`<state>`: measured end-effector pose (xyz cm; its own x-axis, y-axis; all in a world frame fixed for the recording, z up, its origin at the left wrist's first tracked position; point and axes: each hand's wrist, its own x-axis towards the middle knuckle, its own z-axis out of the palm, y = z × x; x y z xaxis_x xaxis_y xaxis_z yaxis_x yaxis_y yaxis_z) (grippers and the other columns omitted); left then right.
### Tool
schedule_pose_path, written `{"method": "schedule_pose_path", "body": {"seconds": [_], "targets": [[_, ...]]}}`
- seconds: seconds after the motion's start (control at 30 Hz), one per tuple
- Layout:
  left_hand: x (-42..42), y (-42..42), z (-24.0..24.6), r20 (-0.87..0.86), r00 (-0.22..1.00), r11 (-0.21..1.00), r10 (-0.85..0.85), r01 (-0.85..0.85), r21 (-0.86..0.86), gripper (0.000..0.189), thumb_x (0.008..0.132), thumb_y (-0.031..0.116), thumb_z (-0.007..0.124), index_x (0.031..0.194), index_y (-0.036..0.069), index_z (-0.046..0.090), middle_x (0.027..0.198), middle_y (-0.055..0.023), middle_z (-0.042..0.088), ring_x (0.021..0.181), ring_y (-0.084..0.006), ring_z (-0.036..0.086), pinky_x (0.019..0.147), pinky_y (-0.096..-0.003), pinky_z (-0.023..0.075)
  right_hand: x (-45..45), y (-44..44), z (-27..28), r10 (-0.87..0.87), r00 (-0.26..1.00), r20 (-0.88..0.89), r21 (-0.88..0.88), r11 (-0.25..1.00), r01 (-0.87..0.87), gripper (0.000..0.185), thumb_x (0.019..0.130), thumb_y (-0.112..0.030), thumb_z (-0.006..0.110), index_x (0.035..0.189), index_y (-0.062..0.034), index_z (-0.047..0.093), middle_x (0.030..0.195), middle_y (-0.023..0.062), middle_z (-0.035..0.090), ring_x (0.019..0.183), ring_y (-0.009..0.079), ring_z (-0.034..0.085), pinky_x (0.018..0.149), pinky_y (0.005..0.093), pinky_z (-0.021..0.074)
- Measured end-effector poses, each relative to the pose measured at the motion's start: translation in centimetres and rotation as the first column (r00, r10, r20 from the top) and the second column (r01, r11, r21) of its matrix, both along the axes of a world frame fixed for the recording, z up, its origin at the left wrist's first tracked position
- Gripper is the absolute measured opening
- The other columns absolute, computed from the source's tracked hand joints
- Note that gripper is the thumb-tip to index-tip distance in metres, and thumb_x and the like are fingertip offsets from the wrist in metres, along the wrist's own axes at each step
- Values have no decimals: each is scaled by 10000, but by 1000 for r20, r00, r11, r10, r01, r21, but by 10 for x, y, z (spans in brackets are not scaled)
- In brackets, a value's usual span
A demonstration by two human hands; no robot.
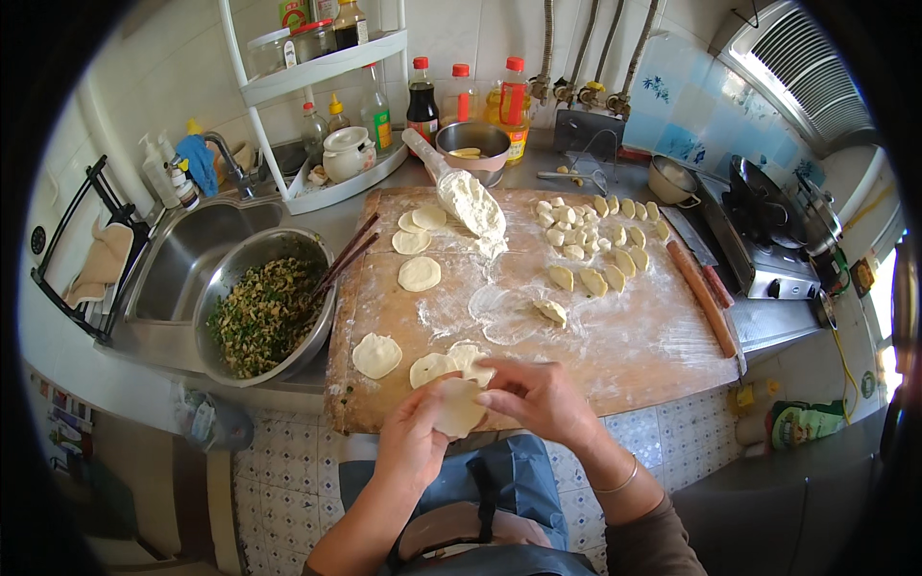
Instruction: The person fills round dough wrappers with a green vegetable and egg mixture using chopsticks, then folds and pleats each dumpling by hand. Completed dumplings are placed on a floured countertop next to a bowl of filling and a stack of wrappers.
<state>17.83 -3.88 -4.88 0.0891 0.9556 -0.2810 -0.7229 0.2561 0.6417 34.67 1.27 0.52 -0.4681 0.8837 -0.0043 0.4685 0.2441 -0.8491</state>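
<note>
A round dough wrapper rests in my left hand, above the near edge of the floured wooden board. My right hand is at the wrapper's right side, its thumb tip over the edge and its index finger raised apart. Whether it grips the dough is unclear. Just beyond my hands lie two wrappers, one whole and one partly hidden. Another wrapper is farther left. One filled dumpling sits mid-board. Several wrappers and a flour scoop lie toward the back.
A steel bowl of chopped filling with chopsticks stands left, beside the sink. Dough pieces and dumplings cover the back right. A rolling pin and cleaver lie right, near the gas stove.
</note>
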Motion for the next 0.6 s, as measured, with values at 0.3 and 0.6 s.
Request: {"method": "schedule_pose_path", "body": {"seconds": [0.3,0.6], "targets": [[-1,-30,12,75,997,996,-10,17,-90,237,902,185,508,992,-26,568,1024,-190,596,976,-325,586,834,-485,492,53,75,-60,-512,770,381,688,713,133,328,747,-243,661,980,-23,591,851,117,576,775,280,562,685,385,473],[5,-49,7,302,952,979,-51,107,-173,240,915,127,465,1066,-48,529,1088,-230,558,1047,-350,546,894,-490,458,56,79,-47,-455,502,-735,-607,772,-189,325,922,-213,478,1095,60,509,828,83,569,658,104,531,536,189,449]]}}
